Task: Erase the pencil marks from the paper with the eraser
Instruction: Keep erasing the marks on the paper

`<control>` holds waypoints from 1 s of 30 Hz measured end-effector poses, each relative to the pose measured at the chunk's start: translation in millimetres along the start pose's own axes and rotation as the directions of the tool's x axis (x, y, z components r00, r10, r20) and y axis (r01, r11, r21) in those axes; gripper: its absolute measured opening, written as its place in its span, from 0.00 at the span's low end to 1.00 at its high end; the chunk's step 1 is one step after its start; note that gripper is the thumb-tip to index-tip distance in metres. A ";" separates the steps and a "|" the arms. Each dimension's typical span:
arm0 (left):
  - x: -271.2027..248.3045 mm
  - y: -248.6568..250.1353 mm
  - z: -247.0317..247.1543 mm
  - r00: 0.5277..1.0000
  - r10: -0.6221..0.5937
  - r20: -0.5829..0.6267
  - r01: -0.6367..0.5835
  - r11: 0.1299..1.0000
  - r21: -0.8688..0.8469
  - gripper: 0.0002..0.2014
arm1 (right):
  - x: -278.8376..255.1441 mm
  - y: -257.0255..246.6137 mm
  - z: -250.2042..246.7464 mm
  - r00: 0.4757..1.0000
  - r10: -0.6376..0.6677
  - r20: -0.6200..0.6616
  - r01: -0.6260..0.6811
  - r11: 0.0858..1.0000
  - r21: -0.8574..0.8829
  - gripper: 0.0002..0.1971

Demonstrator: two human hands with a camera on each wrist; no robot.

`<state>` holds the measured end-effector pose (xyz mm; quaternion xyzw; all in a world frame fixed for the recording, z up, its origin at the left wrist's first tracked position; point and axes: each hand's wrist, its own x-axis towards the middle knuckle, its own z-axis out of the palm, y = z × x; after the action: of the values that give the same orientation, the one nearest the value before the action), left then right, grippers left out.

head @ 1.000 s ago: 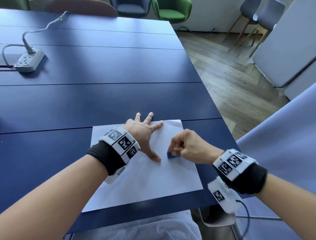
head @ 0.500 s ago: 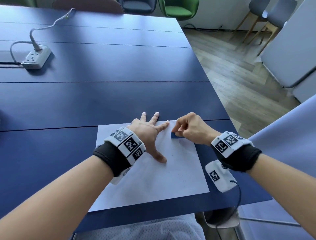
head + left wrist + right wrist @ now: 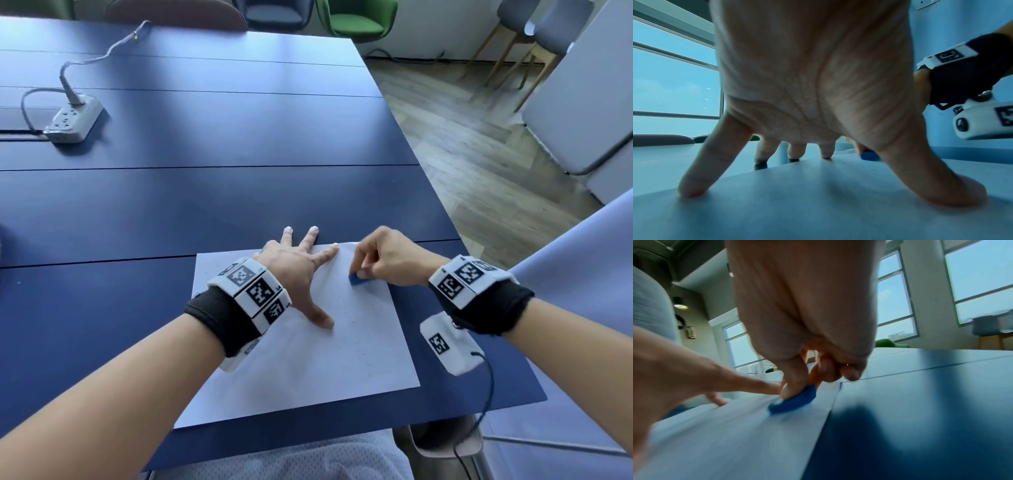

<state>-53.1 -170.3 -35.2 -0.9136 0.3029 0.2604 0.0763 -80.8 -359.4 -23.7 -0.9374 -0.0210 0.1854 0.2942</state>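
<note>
black wristbands [image 3: 222, 318], white marker-tagged blocks [image 3: 255, 291], thin black cable [image 3: 488, 394]

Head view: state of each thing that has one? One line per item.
paper: flat on the table, far edge pinned by the left hand
left hand: fingers spread, pressing down
eraser: pinched, touching the paper near its far right corner
right hand: curled round the eraser
pencil marks: too faint to tell
power strip: cable attached, sockets look unused

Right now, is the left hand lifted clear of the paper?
No, in the head view the left hand lies spread with straight fingers pressing the paper down, while the right hand works the blue eraser.
</note>
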 end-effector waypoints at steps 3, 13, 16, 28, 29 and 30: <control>-0.4 0.4 -0.8 1.000 0.001 -0.005 -0.001 1.000 0.017 0.66 | 10.8 4.7 0.2 0.971 0.033 -0.236 -0.018 0.998 0.063 0.06; -1.1 0.6 -1.1 1.000 -0.010 0.010 0.010 1.000 0.010 0.66 | 2.8 10.8 -0.5 0.984 0.012 -0.179 -0.001 0.998 0.062 0.10; -2.1 1.1 -1.6 1.000 -0.008 0.008 0.007 1.000 0.014 0.66 | 4.1 13.6 2.4 0.967 0.029 -0.254 -0.002 0.994 0.107 0.08; -1.8 3.2 -2.7 1.000 -0.008 0.012 0.008 1.000 0.023 0.66 | 1.9 15.4 0.9 0.980 0.013 -0.198 0.008 0.994 0.108 0.10; -1.4 2.7 -2.1 1.000 -0.008 0.010 0.008 1.000 0.025 0.66 | -3.0 17.2 1.6 0.992 0.001 -0.129 0.013 0.995 0.103 0.10; -1.1 2.6 -0.8 1.000 -0.009 0.011 0.009 1.000 0.025 0.66 | -8.4 18.2 2.3 0.999 -0.004 -0.041 0.007 0.996 0.088 0.10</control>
<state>-55.0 -172.1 -33.8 -0.9125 0.3015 0.2611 0.0906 -90.6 -374.4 -32.8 -0.9270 -0.0094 0.1663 0.3360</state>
